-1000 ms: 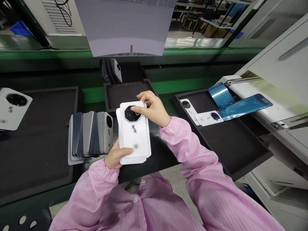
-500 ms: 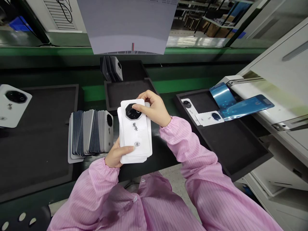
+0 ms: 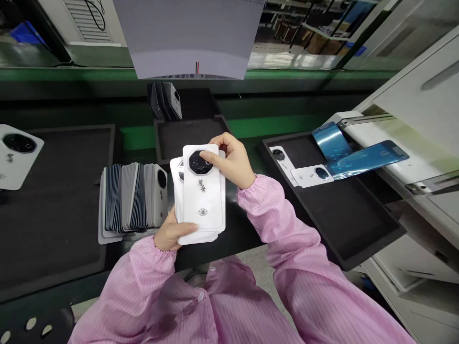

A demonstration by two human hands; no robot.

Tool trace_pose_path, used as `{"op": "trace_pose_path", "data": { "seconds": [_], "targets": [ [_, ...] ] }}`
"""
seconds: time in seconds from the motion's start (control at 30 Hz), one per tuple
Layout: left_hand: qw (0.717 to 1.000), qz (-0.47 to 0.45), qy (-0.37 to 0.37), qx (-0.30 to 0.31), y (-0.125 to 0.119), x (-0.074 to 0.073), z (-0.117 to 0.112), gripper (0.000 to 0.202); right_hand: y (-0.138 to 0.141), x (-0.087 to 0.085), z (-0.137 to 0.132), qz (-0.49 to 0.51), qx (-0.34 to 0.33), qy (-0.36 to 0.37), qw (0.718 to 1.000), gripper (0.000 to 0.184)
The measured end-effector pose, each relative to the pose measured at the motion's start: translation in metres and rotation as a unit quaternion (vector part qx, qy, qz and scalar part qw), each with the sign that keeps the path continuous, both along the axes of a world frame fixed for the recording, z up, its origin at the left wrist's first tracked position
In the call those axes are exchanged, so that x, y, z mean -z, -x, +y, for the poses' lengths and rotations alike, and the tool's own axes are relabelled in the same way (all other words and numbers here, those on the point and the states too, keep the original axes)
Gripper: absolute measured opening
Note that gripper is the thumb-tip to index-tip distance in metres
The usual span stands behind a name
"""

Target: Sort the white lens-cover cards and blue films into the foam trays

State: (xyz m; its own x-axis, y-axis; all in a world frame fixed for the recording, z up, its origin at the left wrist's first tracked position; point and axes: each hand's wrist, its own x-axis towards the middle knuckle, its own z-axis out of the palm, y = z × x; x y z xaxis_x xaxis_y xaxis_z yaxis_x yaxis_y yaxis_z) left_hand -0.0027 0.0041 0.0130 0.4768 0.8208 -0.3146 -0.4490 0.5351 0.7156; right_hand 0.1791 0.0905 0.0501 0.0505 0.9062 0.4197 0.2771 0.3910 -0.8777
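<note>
Compared with half a second ago, the top white panel (image 3: 202, 196) sits farther toward one o'clock over the hand-held stack (image 3: 178, 205), and part of a second dark patch now shows past its left edge. The left hand (image 3: 171, 234) stays clamped on the stack at seven o'clock, thumb over the lower end; its fingers are hidden beneath. The right hand (image 3: 231, 161), at one o'clock, pinches the top panel, thumb on its dark patch and fingers behind the upper edge.

At nine o'clock the leaning row of panels (image 3: 134, 198) stands just beside the stack, leaving only a narrow gap. The small tray's (image 3: 190, 138) near rim lies close at twelve. Dark tabletop (image 3: 242, 231) shows from three to five o'clock, bounded by its front edge and the right tray's (image 3: 347, 220) slanting rim; the right forearm passes above it.
</note>
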Motion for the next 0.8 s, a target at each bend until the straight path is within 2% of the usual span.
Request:
{"op": "trace_pose_path", "data": {
  "seconds": [0.17,0.47,0.63,0.8],
  "targets": [
    [1.000,0.001,-0.011,-0.019,0.003,-0.003,-0.001,0.075,0.006,0.003,0.009,0.044,-0.021,0.002,0.999,0.035],
    [0.993,0.027,-0.050,-0.105,0.017,-0.003,-0.008,0.072,0.033,-0.007,0.027,0.061,-0.069,-0.039,0.995,0.035],
    [0.995,0.037,-0.030,-0.086,0.018,-0.007,-0.007,0.081,0.035,-0.005,0.030,0.042,-0.076,-0.043,0.995,0.033],
    [0.996,0.052,-0.005,-0.068,0.018,-0.011,-0.006,0.082,0.033,-0.004,0.030,0.013,-0.056,-0.050,0.997,0.036]
  ]
}}
